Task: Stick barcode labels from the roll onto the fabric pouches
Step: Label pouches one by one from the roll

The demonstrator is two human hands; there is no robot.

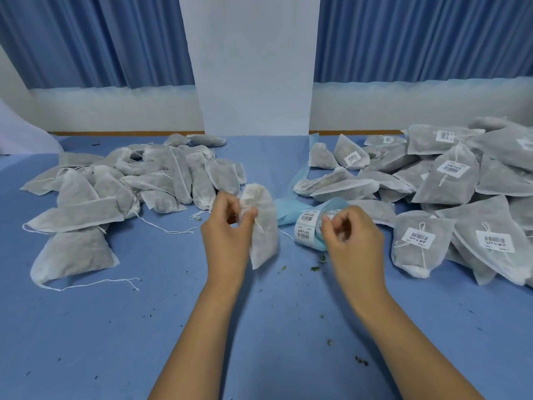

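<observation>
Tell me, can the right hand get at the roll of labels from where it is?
Probably yes. The right hand sits right against the label roll, with nothing between them. The left hand holds a pouch off to the side, clear of the way.

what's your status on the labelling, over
Left hand pinches unlabelled pouch by its top. Right hand pinches at edge of label roll. Loose blue backing strip trails behind roll, not blocking.

Left hand [227, 226] pinches pouch [264, 232] beside label roll [305, 230]
</observation>
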